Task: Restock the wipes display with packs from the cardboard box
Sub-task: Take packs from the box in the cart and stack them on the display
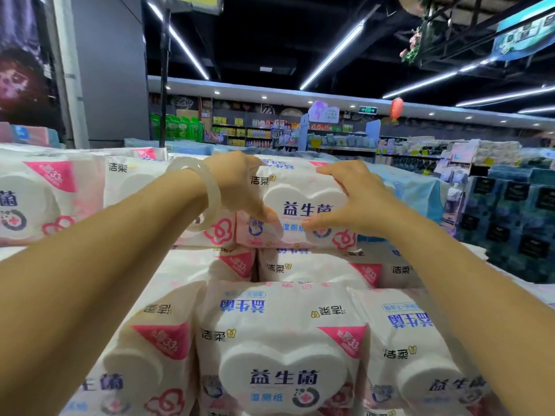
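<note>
Landmark: we take the white and pink soft plastic wipes pack with a white heart-shaped lid (303, 202), held on the top row of the display, as our reference.
Far left of the pack: we see a neighbouring white and pink wipes pack with a pink corner triangle (45, 199) on the same top row, its print facing us.
Left wrist: we wear a pale, translucent round bangle (199, 193), which sits left of the pack.
Left hand: our left hand (240, 181) grips the pack's left end, fingers over the top edge and thumb pressed on the front face.
Held pack: we hold it upright between both hands, resting on the row of packs beneath it.
Right hand: our right hand (357, 199) clasps the pack's right end, fingers curled over the top and thumb on the front beside the lid.
Below the pack: a stepped stack of identical white wipes packs (279, 349) fills the lower display, heart lids facing us.
Right of the pack: dark blue boxed goods (510, 211) stand on a separate display, well apart.
Cardboard box: we cannot see it in this view.
</note>
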Demonstrator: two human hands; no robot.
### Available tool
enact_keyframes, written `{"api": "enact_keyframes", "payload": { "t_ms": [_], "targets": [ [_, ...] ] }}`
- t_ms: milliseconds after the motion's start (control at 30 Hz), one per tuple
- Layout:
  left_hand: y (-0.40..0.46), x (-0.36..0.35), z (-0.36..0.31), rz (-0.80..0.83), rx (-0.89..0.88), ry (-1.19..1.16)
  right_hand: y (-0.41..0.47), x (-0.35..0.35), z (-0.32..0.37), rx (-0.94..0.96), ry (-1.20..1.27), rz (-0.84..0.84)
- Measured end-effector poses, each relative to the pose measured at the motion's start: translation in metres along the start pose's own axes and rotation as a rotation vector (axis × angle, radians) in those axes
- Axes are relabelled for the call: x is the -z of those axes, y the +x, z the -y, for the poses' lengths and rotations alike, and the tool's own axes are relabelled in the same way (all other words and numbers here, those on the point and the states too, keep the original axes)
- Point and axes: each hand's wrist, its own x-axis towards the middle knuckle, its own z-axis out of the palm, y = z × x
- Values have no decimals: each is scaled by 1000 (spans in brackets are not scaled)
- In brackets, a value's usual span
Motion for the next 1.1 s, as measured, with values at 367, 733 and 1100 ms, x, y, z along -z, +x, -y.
{"api": "enact_keyframes", "payload": {
  "t_ms": [367, 733, 1100],
  "targets": [
    [-12, -25, 9, -197, -92, 236, 0, -13, 12, 112, -377, 39],
    [-13, -36, 9, -369, 50, 153, 2, -5, 13, 96, -323, 52],
    [-40, -45, -8, -207, 68, 288, -13, -13, 23, 69, -413, 4]
  ]
}}
